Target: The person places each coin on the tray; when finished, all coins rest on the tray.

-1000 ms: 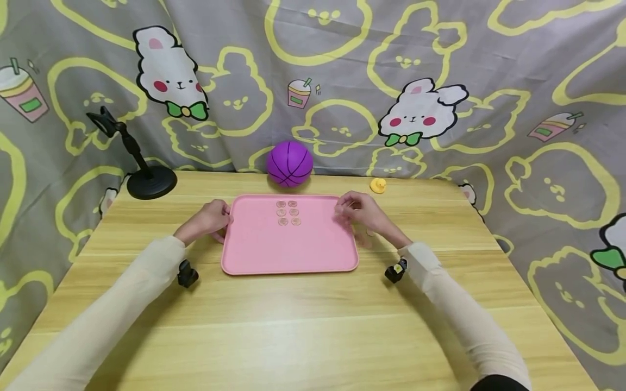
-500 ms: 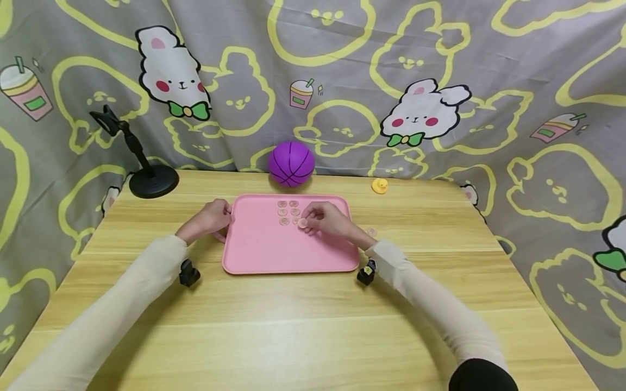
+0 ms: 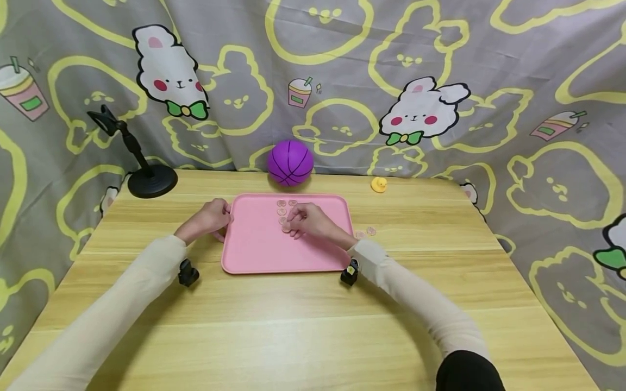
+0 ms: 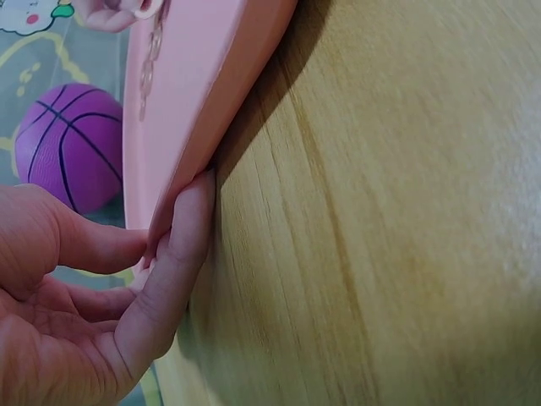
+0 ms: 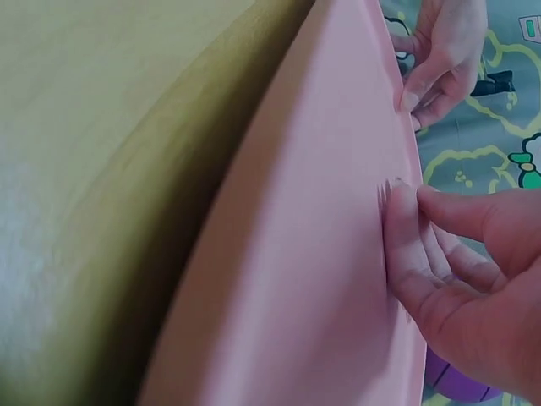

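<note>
A left hand point(image 3: 211, 215) pinches the left rim of a pink tray point(image 3: 259, 251) at mid-frame while the right hand point(image 3: 313, 221), shifted leftward over the past second, pinches a coin point(image 3: 286, 228) just below the left column of coins point(image 3: 281, 212), apparently bringing it to those already laid. The tray's lower half offers room for moving; a purple ball point(image 3: 290, 163) sits just beyond its upper edge.

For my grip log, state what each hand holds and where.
Left hand: the pink tray, by its left rim. Right hand: a small round disc, seemingly by its edge.
</note>
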`<state>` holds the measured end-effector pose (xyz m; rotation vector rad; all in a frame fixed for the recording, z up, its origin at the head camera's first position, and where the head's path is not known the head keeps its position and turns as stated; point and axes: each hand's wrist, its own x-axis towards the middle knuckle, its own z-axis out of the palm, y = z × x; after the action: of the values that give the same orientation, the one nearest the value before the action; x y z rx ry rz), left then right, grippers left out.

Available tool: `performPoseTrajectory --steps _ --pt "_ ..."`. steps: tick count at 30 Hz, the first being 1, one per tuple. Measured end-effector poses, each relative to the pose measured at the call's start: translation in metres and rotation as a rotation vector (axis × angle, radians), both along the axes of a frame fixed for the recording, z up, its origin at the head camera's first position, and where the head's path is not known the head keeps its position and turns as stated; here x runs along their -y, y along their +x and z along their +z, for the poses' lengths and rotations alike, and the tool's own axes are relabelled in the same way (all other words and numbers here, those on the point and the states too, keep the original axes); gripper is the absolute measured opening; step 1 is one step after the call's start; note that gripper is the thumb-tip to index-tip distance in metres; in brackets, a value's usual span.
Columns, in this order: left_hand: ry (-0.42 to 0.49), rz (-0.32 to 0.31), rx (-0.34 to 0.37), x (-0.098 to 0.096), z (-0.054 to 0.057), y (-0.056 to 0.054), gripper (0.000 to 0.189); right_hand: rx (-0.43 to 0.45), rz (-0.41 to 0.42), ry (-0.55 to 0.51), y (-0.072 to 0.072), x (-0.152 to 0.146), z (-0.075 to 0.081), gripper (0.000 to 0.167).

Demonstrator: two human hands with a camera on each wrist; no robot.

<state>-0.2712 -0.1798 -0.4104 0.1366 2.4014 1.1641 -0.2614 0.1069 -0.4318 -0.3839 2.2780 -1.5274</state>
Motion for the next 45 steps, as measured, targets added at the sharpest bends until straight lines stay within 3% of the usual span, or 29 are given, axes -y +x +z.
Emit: performPoseTrajectory --steps 6,23,45 --pt "-0.001 -0.006 -0.002 0.001 0.001 0.000 0.022 -0.011 -0.019 0.028 -0.001 0.005 -0.001 0.009" --pt "0.005 0.001 0.003 0.002 0.000 -0.001 0.021 -0.178 0.028 0.262 0.002 0.015 0.001 0.014" --pt "0.006 0.006 -0.005 0.000 -0.001 0.000 0.025 -0.128 0.103 0.226 0.004 -0.025 0.008 0.009"
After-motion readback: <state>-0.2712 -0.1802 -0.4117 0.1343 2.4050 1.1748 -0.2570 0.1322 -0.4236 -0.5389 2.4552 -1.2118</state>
